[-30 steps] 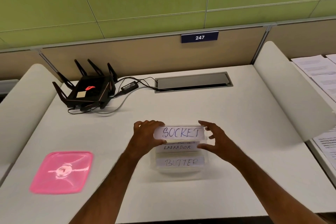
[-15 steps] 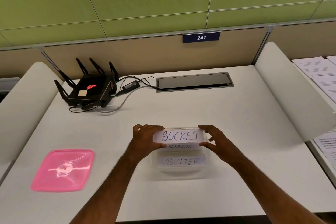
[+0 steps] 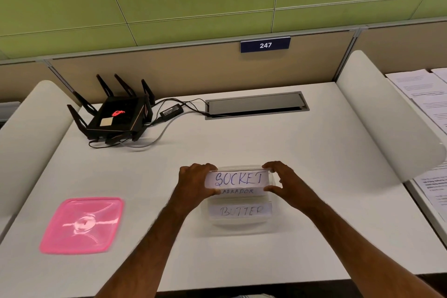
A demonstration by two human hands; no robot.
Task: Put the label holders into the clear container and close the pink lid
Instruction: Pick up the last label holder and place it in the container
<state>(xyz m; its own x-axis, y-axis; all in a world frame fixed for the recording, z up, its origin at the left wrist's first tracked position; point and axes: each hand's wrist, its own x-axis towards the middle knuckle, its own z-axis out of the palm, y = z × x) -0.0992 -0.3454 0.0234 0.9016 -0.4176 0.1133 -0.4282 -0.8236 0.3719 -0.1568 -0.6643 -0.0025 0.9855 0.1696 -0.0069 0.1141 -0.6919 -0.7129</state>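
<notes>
One pink lid (image 3: 82, 225) beside router (image 3: 116, 116).

Before you, a glossy translucent pink plastic lid (image 3: 81, 225), a see-through clear plastic container (image 3: 242, 225), white paper labels in shiny clear holders (image 3: 238, 178), a matt smooth white desk top (image 3: 278, 143), a matt black plastic router (image 3: 116, 116)

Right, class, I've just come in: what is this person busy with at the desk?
A person is packing handwritten label holders into a clear container on a white desk. The left hand and right hand grip the ends of the SOCKET label holder at the container's far side. The LABRADOR label holder and BUTTER label holder already sit inside. The pink lid lies apart on the desk to the left, not yet on.
</notes>
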